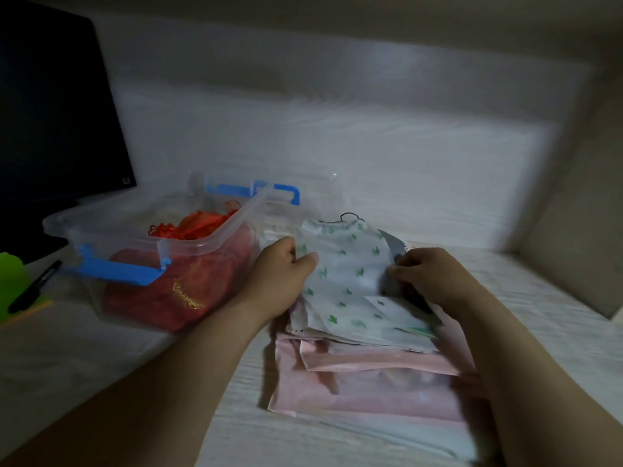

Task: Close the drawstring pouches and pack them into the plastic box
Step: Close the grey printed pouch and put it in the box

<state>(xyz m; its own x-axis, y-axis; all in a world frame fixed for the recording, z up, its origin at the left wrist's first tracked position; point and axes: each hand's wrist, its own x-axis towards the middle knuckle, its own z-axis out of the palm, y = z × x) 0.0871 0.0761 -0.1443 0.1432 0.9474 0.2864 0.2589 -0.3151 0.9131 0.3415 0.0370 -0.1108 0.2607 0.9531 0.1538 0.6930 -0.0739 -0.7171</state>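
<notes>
Both forearms reach forward from the near edge of the desk (pixel 101 352), bare to the elbow. The left hand (pixel 281 276) grasps the left edge of a white pouch (pixel 344 264) printed with small green figures, with its thumb lying on top of the cloth and its fingers tucked behind. The right hand (pixel 433 276) has its fingers curled and pinches the pouch's right edge, where the cloth overlaps a grey piece (pixel 392 244). The pouch is lifted slightly at its gathered top, where a dark cord (pixel 349 215) loops out.

The white pouch lies on top of a pile of flat pouches (pixel 371 382), mostly pale pink, in the middle of the desk toward the near edge. Just left of the pile stands the clear plastic box (pixel 188 246) with blue latches (pixel 116 269). It holds red and orange pouches (pixel 175 291), some with gold lettering. Its clear lid (pixel 286 192), with a blue handle, lies behind it.

The desk is white with a faint streaked grain. At its left edge are a dark monitor (pixel 50 112), a black pen (pixel 33 288) and a bright green object (pixel 10 281). Pale walls close in behind and on the right, and the light is dim.
</notes>
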